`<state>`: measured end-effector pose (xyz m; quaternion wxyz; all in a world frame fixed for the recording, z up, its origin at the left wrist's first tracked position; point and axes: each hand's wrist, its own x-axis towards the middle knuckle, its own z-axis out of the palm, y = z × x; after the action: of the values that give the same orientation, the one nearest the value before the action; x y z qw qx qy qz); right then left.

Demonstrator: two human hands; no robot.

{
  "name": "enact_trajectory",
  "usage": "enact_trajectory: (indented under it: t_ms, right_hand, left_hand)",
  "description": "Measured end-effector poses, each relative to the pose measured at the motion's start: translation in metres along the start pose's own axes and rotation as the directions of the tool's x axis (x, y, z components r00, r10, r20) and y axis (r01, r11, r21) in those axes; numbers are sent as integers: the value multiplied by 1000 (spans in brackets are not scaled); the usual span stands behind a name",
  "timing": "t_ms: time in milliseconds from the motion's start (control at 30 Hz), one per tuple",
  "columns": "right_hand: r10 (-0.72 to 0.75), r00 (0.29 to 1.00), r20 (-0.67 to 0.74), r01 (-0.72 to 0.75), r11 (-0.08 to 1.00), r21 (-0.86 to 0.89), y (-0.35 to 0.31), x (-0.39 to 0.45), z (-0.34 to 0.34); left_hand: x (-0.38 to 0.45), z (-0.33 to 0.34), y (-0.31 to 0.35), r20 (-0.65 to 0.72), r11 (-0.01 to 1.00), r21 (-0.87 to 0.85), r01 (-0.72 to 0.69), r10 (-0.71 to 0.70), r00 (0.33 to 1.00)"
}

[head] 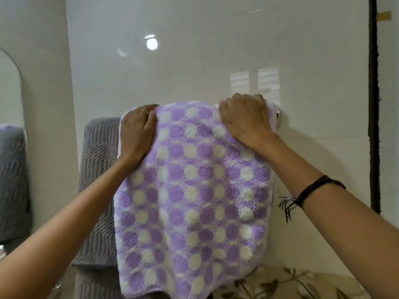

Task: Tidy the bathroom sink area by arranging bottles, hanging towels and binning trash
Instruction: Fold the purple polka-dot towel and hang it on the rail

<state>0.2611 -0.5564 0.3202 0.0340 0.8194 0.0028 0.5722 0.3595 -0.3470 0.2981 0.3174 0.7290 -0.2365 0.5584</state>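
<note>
Purple dotted towel (pixel 194 190) draped over wall rail (pixel 278 114), long side hanging straight down. Left hand (pixel 137 134), right hand (pixel 246 119) both gripping top fold, near rail's right end.

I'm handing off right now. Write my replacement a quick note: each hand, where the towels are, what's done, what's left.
Left hand grips the top left corner of the purple dotted towel; right hand grips its top right, by the chrome rail end.
Purple towel hangs draped over the rail against the wall. Grey towel hangs beside it on the left.
Done: both towels up.
Left: release the towel. Bottles and trash are out of view; check them.
</note>
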Motion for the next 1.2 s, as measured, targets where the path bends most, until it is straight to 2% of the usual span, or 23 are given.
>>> enact_trajectory:
  t_ms: [67, 133, 200, 233, 267, 333, 400, 433, 467, 500, 533, 567, 633, 667, 767, 833, 867, 933, 1033, 1200]
  right_hand:
    - [-20, 987, -157, 34, 995, 90, 2, -22, 5]
    - [61, 950, -306, 42, 946, 321, 6, -51, 6]
    - [237, 867, -438, 8, 874, 487, 14, -84, 17]
    - [337, 827, -451, -49, 840, 540, 19, -100, 25]
    - [440, 799, -410, -122, 787, 605, 24, -117, 35]
    - [590, 785, -190, -271, 603, 751, 32, -148, 53]
    - [597, 799, 70, -391, 428, 814, 32, -167, 64]
    - [561, 815, 143, -421, 405, 812, 32, -171, 68]
    - [506, 839, 202, -431, 390, 813, 31, -173, 71]
    - [441, 868, 227, -431, 445, 785, 31, -175, 77]
    - [373, 887, 271, -447, 552, 704, 28, -177, 80]
    - [334, 889, 313, -457, 596, 661, 27, -180, 85]
    - [329, 837, 437, -544, 586, 601, 27, -192, 95]
    - [346, 807, 478, -588, 536, 605, 26, -198, 99]
    - [402, 801, 443, -598, 511, 617, 27, -205, 97]
    - [424, 787, 448, -602, 369, 708, 37, -209, 94]
    - [444, 781, 438, -603, 356, 714, 43, -210, 92]
    - [450, 798, 402, -581, 399, 709, 50, -218, 87]
    - [458, 794, 399, -582, 384, 717, 50, -225, 88]
    - [458, 811, 363, -565, 452, 690, 31, -217, 77]
  left_hand:
    - [-33, -4, -9, -52, 996, -78, 31, -36, 998]
    - [-75, -7, -18, -90, 958, -216, 187, -210, 973]
    - [-120, -5, -30, -62, 836, -386, 391, -446, 893]
    - [-141, -3, -34, -1, 759, -455, 465, -522, 853]
    - [-158, -1, -37, 67, 704, -502, 502, -547, 835]
    - [-176, 0, -39, 165, 617, -584, 527, -546, 821]
    - [-172, -5, -37, 189, 542, -662, 519, -548, 814]
    - [-165, -8, -38, 195, 526, -678, 513, -545, 816]
    - [-158, -11, -37, 200, 522, -681, 514, -542, 816]
    - [-151, -12, -37, 208, 520, -680, 517, -540, 815]
    - [-147, -12, -37, 216, 513, -677, 528, -546, 809]
    - [-144, -11, -37, 222, 506, -679, 532, -549, 806]
    - [-142, -6, -38, 214, 511, -677, 529, -551, 806]
    - [-142, -4, -40, 201, 527, -666, 528, -555, 807]
    - [-138, -5, -48, 166, 557, -649, 518, -561, 811]
    - [-134, -11, -56, 149, 572, -646, 506, -555, 818]
    - [-132, -15, -58, 146, 575, -642, 507, -557, 817]
    - [-128, -23, -60, 139, 579, -635, 512, -566, 813]
    - [-127, -26, -56, 133, 604, -603, 521, -568, 812]
    - [-137, -23, -48, 208, 549, -598, 583, -596, 775]
